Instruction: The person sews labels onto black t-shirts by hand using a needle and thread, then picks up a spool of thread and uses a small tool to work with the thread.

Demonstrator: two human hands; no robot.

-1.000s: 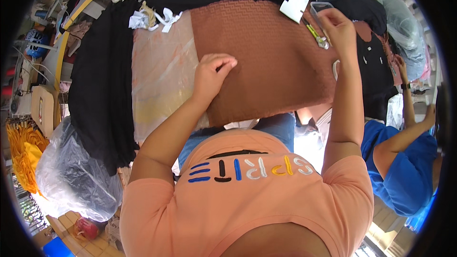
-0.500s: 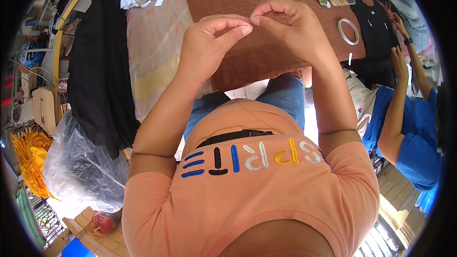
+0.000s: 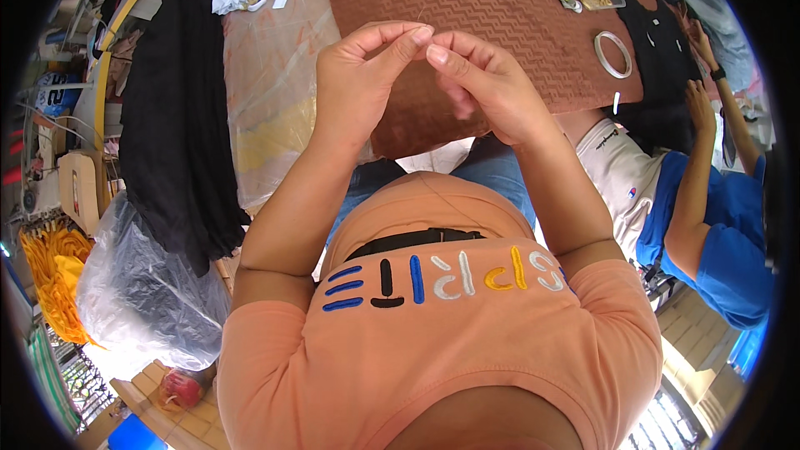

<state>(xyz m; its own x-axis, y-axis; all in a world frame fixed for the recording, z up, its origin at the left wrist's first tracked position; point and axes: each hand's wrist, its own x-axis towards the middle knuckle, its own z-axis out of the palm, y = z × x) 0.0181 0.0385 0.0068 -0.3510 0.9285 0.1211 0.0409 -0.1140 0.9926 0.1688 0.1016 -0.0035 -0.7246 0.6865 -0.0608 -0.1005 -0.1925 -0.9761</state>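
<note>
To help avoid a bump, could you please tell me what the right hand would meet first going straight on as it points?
The right hand would most likely meet the left hand first, at its fingertips; how they line up in depth is unclear.

A hair-thin strand (image 3: 420,15) shows at the upper middle of the frame, rising in a slight curve from the left hand's (image 3: 360,71) pinched fingertips. The right hand's (image 3: 492,83) fingertips are just beside; the strand's lower run is too fine to trace.
</note>
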